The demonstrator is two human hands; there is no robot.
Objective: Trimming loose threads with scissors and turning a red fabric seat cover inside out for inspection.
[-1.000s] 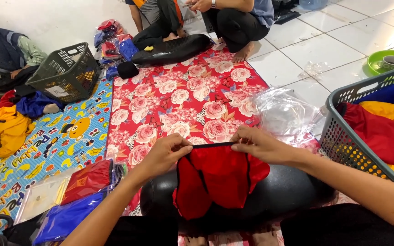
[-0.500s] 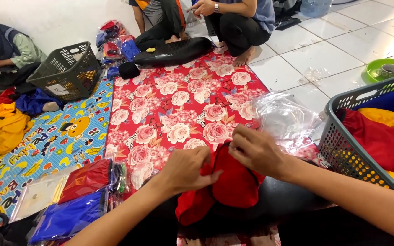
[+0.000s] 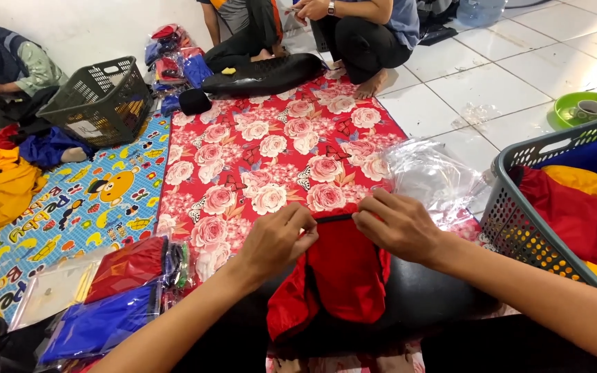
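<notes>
On a black cushion [image 3: 423,304] right at the bottom of the view, a red garment [image 3: 340,276] is being held flat by both hands. The left hand [image 3: 274,242] is pinched shut on the garment's top edge, thumb and fingers curled tight around the dark trim there. The right hand [image 3: 399,224] is closed on the same edge just beside it, fingers bent down over the fabric, so the cloth is gripped from both sides with only a small gap between the hands. The rest of the garment is draped down over the cushion toward the camera, a bit rumpled on the left side.

Just past the hands, a red floral mat [image 3: 278,152] is spread on the floor, with a crumpled clear plastic bag [image 3: 433,176] lying at its right edge, near the right hand. A grey basket [image 3: 519,221] is parked on the right, stuffed with red, yellow and blue clothes. On the left, packed garments in plastic [image 3: 115,290], red and blue, are stacked beside the cushion, on a blue cartoon mat [image 3: 70,207]. A second dark basket [image 3: 98,103] is sat further back on the left, with a loose pile of yellow and blue clothes [image 3: 8,179] near it.

Other people are seated at the far end: one at the top left corner, two behind a long black cushion [image 3: 264,72] at the top. A green bowl with a cup [image 3: 585,107] is seen on the white tiles at far right.
</notes>
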